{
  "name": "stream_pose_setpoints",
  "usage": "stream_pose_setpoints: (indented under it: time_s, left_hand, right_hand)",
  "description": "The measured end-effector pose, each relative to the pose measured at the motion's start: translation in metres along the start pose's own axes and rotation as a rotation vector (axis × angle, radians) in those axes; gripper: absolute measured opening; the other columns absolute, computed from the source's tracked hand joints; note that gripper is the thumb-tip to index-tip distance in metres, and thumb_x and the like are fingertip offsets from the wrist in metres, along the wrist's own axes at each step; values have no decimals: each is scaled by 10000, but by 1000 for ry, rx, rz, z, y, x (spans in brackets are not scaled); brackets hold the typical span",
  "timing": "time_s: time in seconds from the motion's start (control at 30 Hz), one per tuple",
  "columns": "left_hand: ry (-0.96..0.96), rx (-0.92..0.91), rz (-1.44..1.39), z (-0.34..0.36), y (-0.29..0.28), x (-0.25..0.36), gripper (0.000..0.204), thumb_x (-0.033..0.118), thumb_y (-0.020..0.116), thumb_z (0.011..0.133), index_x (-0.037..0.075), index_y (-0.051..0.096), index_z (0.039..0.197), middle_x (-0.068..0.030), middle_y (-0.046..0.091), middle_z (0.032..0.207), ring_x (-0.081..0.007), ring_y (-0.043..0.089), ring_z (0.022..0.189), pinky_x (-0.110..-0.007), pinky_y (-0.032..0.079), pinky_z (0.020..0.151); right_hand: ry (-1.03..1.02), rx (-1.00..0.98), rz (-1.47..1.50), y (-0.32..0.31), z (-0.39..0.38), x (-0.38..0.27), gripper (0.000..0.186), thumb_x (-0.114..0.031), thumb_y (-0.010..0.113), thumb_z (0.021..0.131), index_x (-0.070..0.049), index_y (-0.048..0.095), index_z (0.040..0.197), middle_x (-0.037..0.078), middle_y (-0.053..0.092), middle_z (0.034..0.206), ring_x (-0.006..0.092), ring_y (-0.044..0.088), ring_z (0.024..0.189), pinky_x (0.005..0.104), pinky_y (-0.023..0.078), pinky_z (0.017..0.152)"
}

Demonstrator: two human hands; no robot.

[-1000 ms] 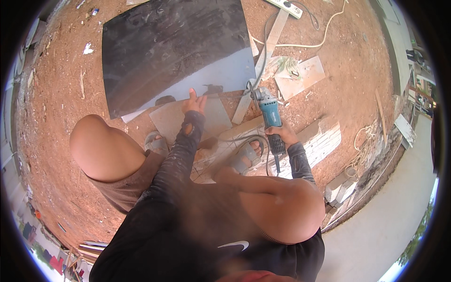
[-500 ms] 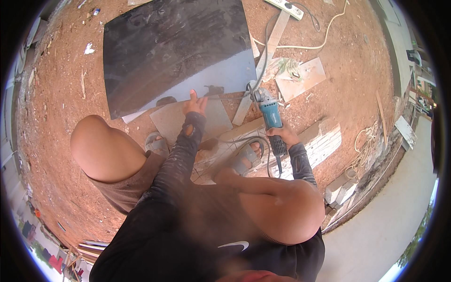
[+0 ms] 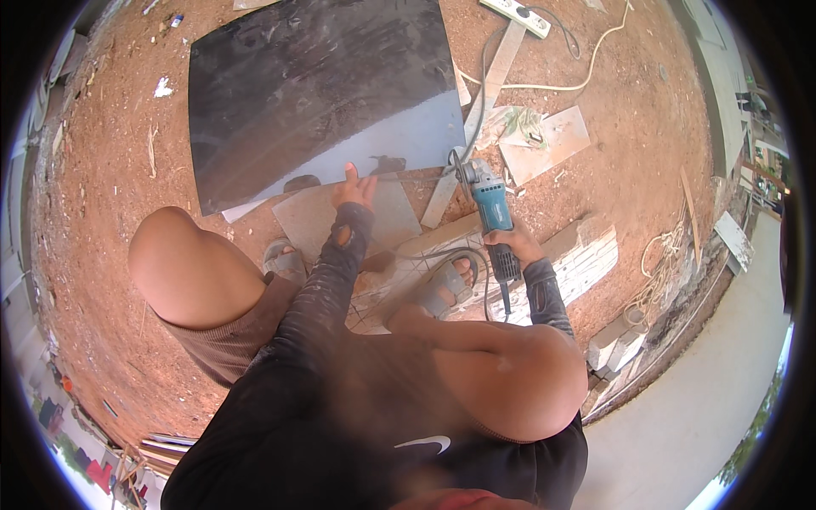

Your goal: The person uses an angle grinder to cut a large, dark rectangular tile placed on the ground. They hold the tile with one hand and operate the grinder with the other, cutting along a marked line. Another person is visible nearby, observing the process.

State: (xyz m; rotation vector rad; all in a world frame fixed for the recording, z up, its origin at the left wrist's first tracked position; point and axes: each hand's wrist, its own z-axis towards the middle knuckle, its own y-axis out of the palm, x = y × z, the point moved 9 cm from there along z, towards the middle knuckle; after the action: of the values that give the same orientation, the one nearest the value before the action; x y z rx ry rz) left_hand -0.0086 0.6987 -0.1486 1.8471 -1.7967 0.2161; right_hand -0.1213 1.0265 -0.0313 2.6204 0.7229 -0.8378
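My right hand (image 3: 520, 244) is wrapped round the body of a teal and black angle grinder (image 3: 491, 206). The grinder's head and disc rest close to the right near corner of a large, glossy black slab (image 3: 314, 102). Fingers apart, my left hand (image 3: 353, 190) is at the slab's near edge, thumb pointing away from me. Whether it touches the slab's edge or underside I cannot tell. Beneath that hand a flat grey tile (image 3: 387, 208) lies on the ground. From the grinder's rear a dark cord (image 3: 484, 293) loops back beside my foot.
A white power strip (image 3: 516, 15) with a plug lies at the far right, a pale cable (image 3: 586, 81) curving beside it. Broken tile pieces (image 3: 546, 144) sit right of the slab. Tangled rope (image 3: 659, 272) and blocks (image 3: 614, 342) lie along the wall on the right.
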Motion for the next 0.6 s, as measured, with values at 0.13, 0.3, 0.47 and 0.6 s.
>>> stream_pose_setpoints:
  time_s: [0.13,0.3,0.47,0.6]
  left_hand:
    - [0,-9,-4,-2,2,0,679,315,747,920,-123,431,1332,-301,524,1369,-403,545,1284,-457,497,1114]
    - [-16,5,-12,-5,2,0,689,316,750,917,-121,429,1342,-301,523,1374,-402,541,1291,-455,496,1116]
    - [6,9,-11,-3,1,0,685,314,752,915,-117,436,1345,-291,526,1374,-395,541,1292,-446,492,1122]
    - [-2,0,-15,-2,2,0,689,315,753,915,-117,436,1348,-293,519,1380,-393,531,1302,-444,491,1124]
  right_hand:
    - [-3,1,3,-1,1,2,446,-65,739,714,-2,561,1118,85,638,884,188,652,709,316,548,653]
    - [7,3,-4,0,-2,0,465,-68,743,704,0,567,1129,83,638,869,194,652,717,321,546,670]
    - [-2,-5,-62,-2,0,-4,476,-78,753,697,0,577,1132,78,639,881,194,648,734,322,543,692]
    - [18,-9,-70,-4,-2,-8,476,-90,760,693,0,591,1129,71,637,892,187,645,757,318,539,711]
